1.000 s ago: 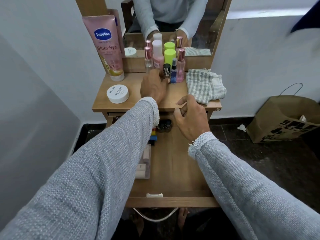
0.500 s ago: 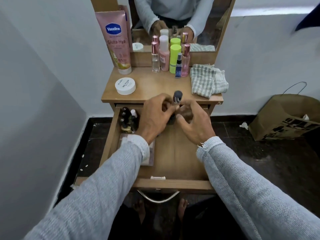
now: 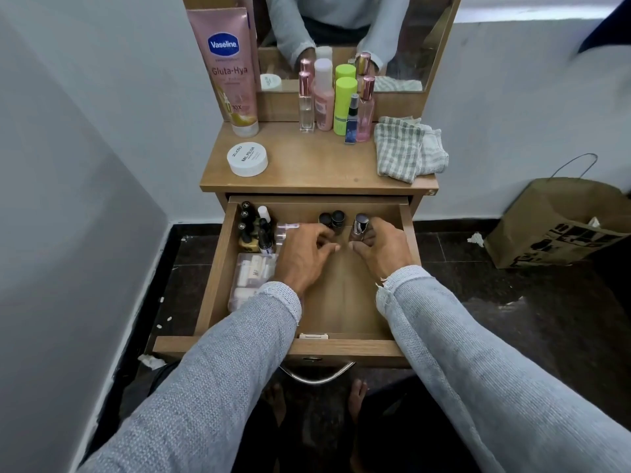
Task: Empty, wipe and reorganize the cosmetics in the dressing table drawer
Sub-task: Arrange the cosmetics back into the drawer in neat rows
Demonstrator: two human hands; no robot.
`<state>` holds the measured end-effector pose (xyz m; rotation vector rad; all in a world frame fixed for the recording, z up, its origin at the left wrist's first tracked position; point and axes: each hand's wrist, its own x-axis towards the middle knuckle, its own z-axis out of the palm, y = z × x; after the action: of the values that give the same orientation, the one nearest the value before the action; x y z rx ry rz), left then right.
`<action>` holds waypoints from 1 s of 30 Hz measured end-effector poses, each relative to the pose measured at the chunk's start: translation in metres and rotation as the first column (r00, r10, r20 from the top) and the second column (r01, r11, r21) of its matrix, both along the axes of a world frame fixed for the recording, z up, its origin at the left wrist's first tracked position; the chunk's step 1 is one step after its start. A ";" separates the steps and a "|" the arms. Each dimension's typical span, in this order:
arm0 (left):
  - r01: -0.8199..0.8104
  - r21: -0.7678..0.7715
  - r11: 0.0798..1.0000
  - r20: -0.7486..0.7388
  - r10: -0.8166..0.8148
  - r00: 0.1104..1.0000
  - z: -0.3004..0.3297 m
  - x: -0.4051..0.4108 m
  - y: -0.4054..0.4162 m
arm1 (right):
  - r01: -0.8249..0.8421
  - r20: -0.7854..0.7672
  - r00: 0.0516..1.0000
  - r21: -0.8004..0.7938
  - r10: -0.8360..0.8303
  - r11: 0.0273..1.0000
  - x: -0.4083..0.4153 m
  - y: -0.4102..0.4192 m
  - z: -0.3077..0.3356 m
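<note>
Fingers of the right hand grip a small bottle by the drawer's back edge; left hand loosely curled, holding nothing. Set it down straight.

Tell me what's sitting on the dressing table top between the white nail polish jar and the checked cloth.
Nothing: in the head view, the wooden top between the white jar and the checked cloth is bare. The row of bottles stands further back, by the mirror.

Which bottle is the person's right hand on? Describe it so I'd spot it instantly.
Look in the open drawer, along its back wall. The right hand holds a small bottle there, right of two black-capped bottles. Its shiny silver cap sets it apart.
</note>
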<state>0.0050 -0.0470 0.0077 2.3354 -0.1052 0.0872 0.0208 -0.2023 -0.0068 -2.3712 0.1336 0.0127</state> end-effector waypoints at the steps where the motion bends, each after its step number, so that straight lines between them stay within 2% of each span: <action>1: -0.020 0.007 1.000 0.002 0.020 1.000 0.000 0.000 0.002 | 0.043 -0.032 0.999 -0.009 -0.043 0.999 0.003 0.002 -0.001; 9: -0.086 0.130 0.988 0.021 0.084 0.996 -0.004 0.007 0.004 | 0.092 -0.116 0.989 -0.048 -0.097 0.995 0.022 0.010 -0.007; 30: -0.044 0.148 0.988 0.011 0.043 0.999 -0.016 0.014 0.003 | 0.128 -0.154 0.978 -0.084 -0.140 0.988 0.029 0.021 -0.007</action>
<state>0.0189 -0.0436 -0.0081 2.4868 -0.0665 0.1139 0.0497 -0.1812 -0.0139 -2.4287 0.3768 0.1358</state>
